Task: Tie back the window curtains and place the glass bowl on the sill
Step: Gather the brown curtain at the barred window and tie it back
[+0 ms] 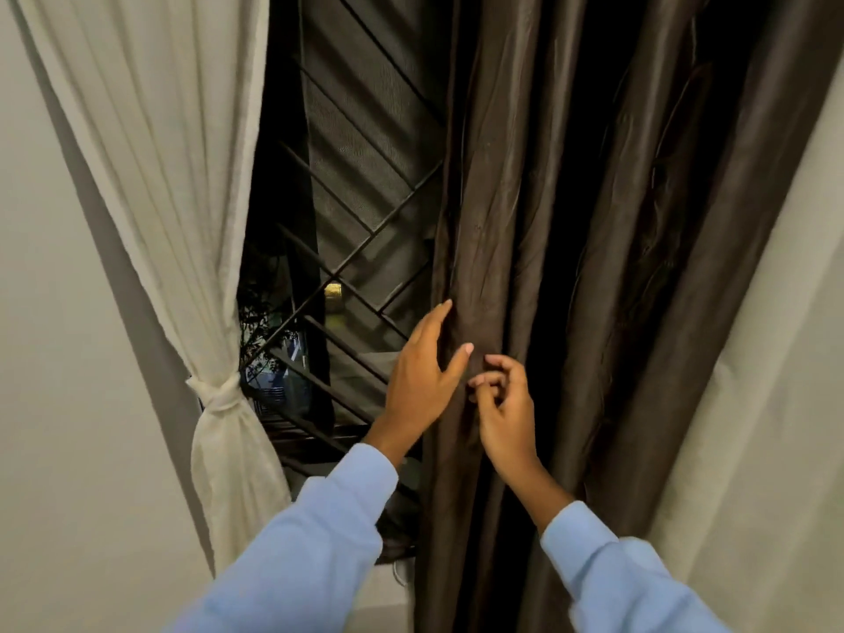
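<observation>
A dark brown curtain (571, 221) hangs loose over the right half of the window. My left hand (422, 381) lies against its left edge, fingers straight and reaching behind the fold, thumb on the front. My right hand (504, 411) is just to the right, fingers curled, pinching a fold of the same curtain. On the left, a cream curtain (150, 153) is gathered and bound by a knotted cream tie (219, 397). No glass bowl is in view.
Between the curtains a dark metal window grille (361, 249) with diagonal bars shows, with night outside. A strip of white sill (388, 582) appears below it. Pale walls (59, 404) flank the window on both sides.
</observation>
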`<state>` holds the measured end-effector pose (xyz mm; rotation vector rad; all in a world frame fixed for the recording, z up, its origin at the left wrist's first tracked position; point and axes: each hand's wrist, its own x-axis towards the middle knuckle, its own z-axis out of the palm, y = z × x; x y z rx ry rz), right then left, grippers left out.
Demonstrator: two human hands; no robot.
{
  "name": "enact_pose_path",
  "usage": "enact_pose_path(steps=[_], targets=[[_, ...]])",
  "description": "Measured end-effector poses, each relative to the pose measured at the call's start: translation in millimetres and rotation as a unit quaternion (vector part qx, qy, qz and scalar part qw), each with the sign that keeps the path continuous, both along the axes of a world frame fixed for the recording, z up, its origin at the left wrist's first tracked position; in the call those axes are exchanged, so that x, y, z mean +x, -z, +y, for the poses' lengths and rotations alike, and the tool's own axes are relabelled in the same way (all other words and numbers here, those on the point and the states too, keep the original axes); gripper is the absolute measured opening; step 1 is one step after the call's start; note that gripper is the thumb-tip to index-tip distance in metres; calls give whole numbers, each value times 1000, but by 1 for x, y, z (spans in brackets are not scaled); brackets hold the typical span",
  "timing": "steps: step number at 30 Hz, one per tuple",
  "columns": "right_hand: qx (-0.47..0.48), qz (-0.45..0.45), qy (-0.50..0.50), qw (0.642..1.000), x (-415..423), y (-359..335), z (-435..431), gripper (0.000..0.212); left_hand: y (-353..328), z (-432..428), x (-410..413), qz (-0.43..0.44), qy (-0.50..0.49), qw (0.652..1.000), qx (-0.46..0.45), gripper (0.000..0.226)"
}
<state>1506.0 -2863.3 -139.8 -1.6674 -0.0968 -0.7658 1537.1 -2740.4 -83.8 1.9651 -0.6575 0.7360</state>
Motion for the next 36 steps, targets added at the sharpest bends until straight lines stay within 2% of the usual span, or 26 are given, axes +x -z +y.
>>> enact_pose_path(steps=[4, 7, 11, 13, 18, 20, 21, 24, 26, 30, 34, 36], targets=[[-16, -79, -5, 997, 8, -57, -18, 21, -30, -26, 7, -9, -8, 999, -43, 55], [-43, -126, 23, 991, 17, -100, -30, 27, -44, -40, 4, -7, 9, 997, -76, 53], [-70, -114, 70, 989, 36, -149, -44, 47, -53, -55, 4, -14, 45, 997, -57, 54], [-93, -94, 88, 987, 40, -161, -49, 44, -53, -62, 6, -17, 49, 997, -48, 49], [-103, -91, 136, 981, 44, -155, -50, 20, -68, -65, 12, -22, -1, 989, -148, 25], [-89, -101, 103, 986, 46, -149, -50, 16, -82, -66, 10, -26, 7, 983, -179, 26], [-86, -105, 84, 987, 47, -147, -49, 20, -90, -67, 9, -26, 16, 983, -183, 30], [-80, -126, 38, 988, 41, -141, -38, 33, -106, -71, 4, -85, -58, 985, -135, 39], [-65, -142, 34, 987, 39, -134, -30, 24, -111, -74, 4, -118, -119, 980, -105, 38], [-71, -132, 30, 988, 42, -119, -22, 9, -110, -73, 15, -129, -144, 978, -78, 37], [-132, -120, 23, 984, 41, -111, -30, 22, -108, -68, 25, -119, -169, 977, -55, 16], [-115, -167, 37, 979, 33, -109, -36, 21, -108, -63, 25, -115, -189, 974, -53, 12]])
